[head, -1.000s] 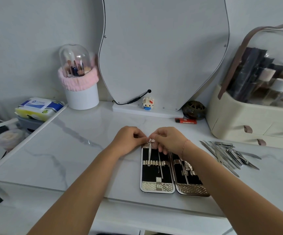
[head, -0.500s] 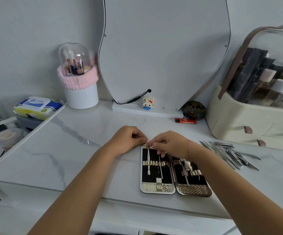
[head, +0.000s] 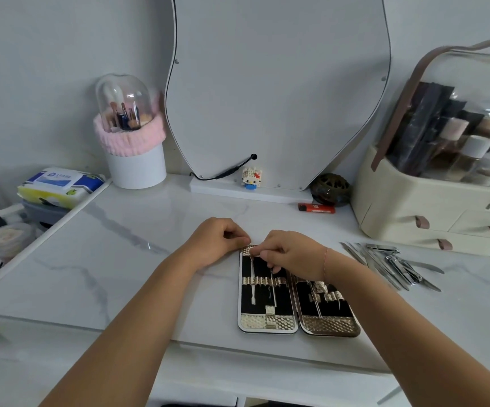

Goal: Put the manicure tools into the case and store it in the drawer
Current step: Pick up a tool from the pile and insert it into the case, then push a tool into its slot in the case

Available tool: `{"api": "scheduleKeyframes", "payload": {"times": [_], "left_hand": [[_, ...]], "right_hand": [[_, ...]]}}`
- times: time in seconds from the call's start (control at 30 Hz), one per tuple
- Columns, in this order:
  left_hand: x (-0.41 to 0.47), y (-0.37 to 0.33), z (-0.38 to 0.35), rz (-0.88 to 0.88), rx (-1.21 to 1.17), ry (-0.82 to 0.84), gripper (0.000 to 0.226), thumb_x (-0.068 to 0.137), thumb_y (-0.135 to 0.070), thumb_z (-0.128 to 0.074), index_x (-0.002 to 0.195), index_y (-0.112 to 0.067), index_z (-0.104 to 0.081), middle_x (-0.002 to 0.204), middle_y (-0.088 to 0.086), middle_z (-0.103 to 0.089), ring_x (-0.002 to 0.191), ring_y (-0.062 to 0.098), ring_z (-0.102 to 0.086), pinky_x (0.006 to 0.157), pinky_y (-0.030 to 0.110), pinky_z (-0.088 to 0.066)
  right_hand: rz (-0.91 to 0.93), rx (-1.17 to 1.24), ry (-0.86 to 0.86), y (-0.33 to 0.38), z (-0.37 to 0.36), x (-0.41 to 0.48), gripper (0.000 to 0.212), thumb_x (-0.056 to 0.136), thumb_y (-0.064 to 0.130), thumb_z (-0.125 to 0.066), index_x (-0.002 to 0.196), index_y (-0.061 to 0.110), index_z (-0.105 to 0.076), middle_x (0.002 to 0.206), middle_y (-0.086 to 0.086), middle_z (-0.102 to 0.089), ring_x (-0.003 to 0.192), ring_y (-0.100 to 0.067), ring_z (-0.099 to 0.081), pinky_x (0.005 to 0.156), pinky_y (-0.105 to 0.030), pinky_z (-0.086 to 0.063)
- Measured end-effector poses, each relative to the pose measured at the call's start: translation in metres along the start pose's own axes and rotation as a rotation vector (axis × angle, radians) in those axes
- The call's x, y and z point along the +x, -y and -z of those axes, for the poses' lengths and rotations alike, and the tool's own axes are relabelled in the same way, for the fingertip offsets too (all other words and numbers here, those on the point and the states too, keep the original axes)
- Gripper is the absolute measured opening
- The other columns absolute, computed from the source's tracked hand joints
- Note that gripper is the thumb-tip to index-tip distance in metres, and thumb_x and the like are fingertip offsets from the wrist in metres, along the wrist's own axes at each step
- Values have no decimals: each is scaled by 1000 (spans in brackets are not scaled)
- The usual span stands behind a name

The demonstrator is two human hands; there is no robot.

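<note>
The manicure case (head: 268, 324) lies open and flat on the marble tabletop, with two black-lined halves and gold straps. A thin silver tool (head: 253, 284) sits under the strap in the left half; my right hand (head: 292, 254) pinches its top end at the case's far edge. My left hand (head: 218, 242) rests curled at the case's top left corner, fingertips touching the rim. Other thin tools sit in both halves. A pile of loose metal manicure tools (head: 390, 264) lies on the table to the right of the case.
A beige cosmetics organiser with small drawers (head: 432, 221) stands at the right. A mirror (head: 279, 83), a brush holder (head: 133, 142), a toy figure (head: 251, 178), a dark bowl (head: 330, 189) and a red lighter (head: 316, 208) line the back. A wipes pack (head: 58, 183) lies at the left.
The thin tool has slid down under the left half's strap. My right hand has shifted slightly towards me over the case's top edge; my left hand has stayed put.
</note>
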State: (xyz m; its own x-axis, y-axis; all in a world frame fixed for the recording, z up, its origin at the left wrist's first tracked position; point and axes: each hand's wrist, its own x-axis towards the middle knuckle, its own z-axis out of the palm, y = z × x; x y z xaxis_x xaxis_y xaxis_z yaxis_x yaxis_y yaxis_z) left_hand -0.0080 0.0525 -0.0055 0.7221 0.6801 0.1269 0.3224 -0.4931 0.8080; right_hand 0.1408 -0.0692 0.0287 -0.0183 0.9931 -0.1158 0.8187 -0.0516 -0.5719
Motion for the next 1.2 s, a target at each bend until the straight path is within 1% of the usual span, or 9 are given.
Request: {"api": "scheduleKeyframes", "payload": {"times": [0.17,0.3,0.37,0.43,0.53,0.63,0.8,1.0,1.2], "left_hand": [[1,1,-1,-3,13,0,8,78,-28,-73,74,-32,-68,76,-14,-68,71,-5,-59,65,12,-40],[3,5,-2,-5,5,-8,6,78,-24,-73,75,-29,-71,79,-13,-70,76,-1,-62,71,17,-45],[4,6,-3,-13,2,-7,8,78,-21,-73,75,-28,-71,81,-12,-71,78,0,-63,75,16,-45],[4,6,-3,-24,8,-10,10,77,-19,-73,74,-28,-71,81,-11,-71,76,-2,-62,74,13,-44],[4,9,-4,-22,-15,-20,8,77,-19,-74,75,-26,-73,78,-10,-72,76,0,-63,75,15,-44],[5,10,-4,-15,-19,-29,8,76,-20,-75,74,-27,-73,78,-14,-72,76,1,-63,76,17,-45],[4,9,-4,-18,-29,-32,9,76,-18,-74,74,-26,-74,80,-13,-71,75,2,-62,76,19,-44],[5,11,-5,-4,-47,-33,8,76,-18,-75,74,-25,-75,79,-11,-72,75,1,-62,76,20,-45],[5,11,-5,-5,-46,-36,5,76,-18,-75,77,-23,-75,80,-7,-73,80,9,-64,79,23,-46]], "right_hand": [[-16,86,-50,2,0,-9,27,95,19,-48,116,14,-64,93,3,-56,72,-5,-62,81,-19,-49],[-50,191,-329,-11,13,-39,22,93,23,-52,111,24,-66,88,15,-64,78,-1,-61,76,-16,-49],[-132,181,-495,-32,27,-61,13,89,24,-59,97,26,-69,77,15,-67,71,-1,-61,69,-13,-47],[-257,151,-589,-58,38,-84,4,84,19,-66,83,20,-69,61,13,-64,55,-2,-56,54,-7,-40],[-468,91,-661,-90,43,-110,10,77,19,-74,73,12,-68,57,3,-59,51,-11,-49,51,-20,-38],[-568,43,-681,-102,38,-117,19,72,27,-77,64,16,-65,53,6,-56,54,-11,-50,54,-25,-37],[-675,-122,-651,-95,33,-104,24,75,42,-71,64,23,-60,72,3,-62,74,-19,-56,58,-27,-36],[-716,-80,-620,-90,38,-98,25,77,31,-71,56,24,-61,75,-7,-68,79,-25,-61,70,-32,-48],[-662,40,-655,-92,40,-98,22,77,24,-72,57,21,-61,60,1,-60,71,-23,-58,66,-28,-45]]}}
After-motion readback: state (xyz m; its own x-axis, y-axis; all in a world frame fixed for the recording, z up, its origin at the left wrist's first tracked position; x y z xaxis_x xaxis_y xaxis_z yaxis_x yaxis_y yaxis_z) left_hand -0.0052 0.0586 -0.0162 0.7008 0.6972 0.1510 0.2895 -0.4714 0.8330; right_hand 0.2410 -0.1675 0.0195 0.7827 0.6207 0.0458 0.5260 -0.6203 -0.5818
